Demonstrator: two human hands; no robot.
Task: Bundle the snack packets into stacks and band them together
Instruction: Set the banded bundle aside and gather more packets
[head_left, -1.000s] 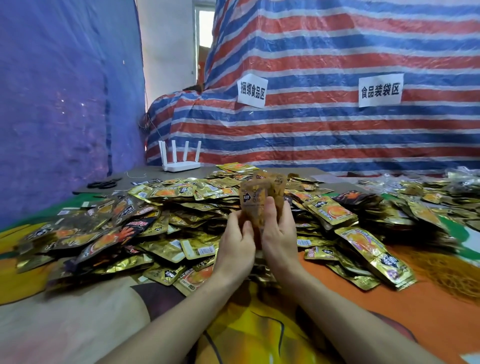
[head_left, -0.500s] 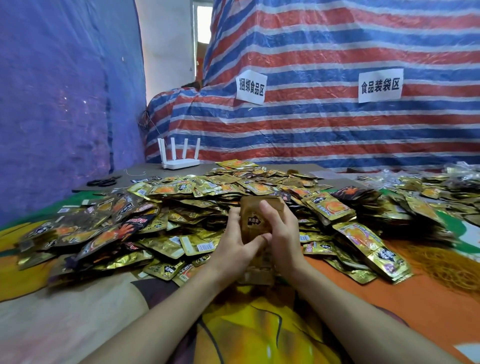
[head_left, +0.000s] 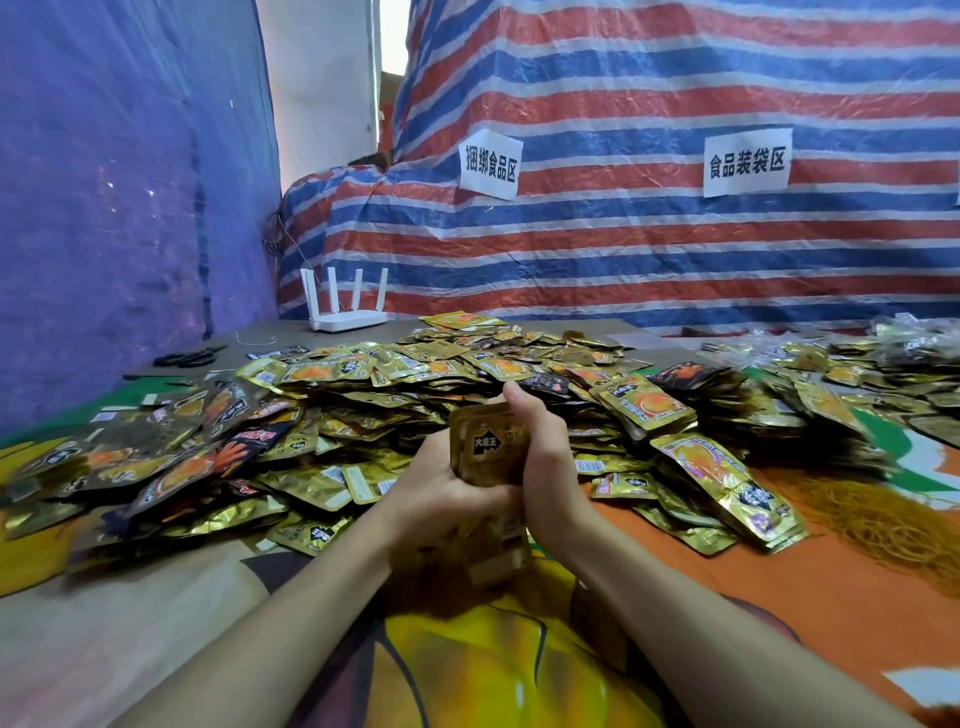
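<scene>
Both hands hold one upright stack of gold snack packets (head_left: 485, 447) in front of me, low over the table. My left hand (head_left: 441, 488) grips the stack from the left, its thumb across the lower front. My right hand (head_left: 545, 462) wraps the right side, fingers curled over the top edge. The bottom of the stack (head_left: 501, 551) shows below my hands, blurred. A wide heap of loose gold and orange packets (head_left: 363, 395) spreads across the table behind. A pile of thin orange rubber bands (head_left: 883, 525) lies to the right.
Black scissors (head_left: 187, 357) and a white router (head_left: 345, 319) sit at the far left of the table. More packets (head_left: 857, 374) and clear bags (head_left: 914, 332) lie at the far right. Striped tarp (head_left: 649, 234) and a blue sheet (head_left: 104, 208) wall the table. A colourful cloth (head_left: 493, 670) covers the near edge.
The stack came down from a raised, fanned position into a tight upright bundle close to the table. Both hands closed tighter round it, the right fingers now curling over its top.
</scene>
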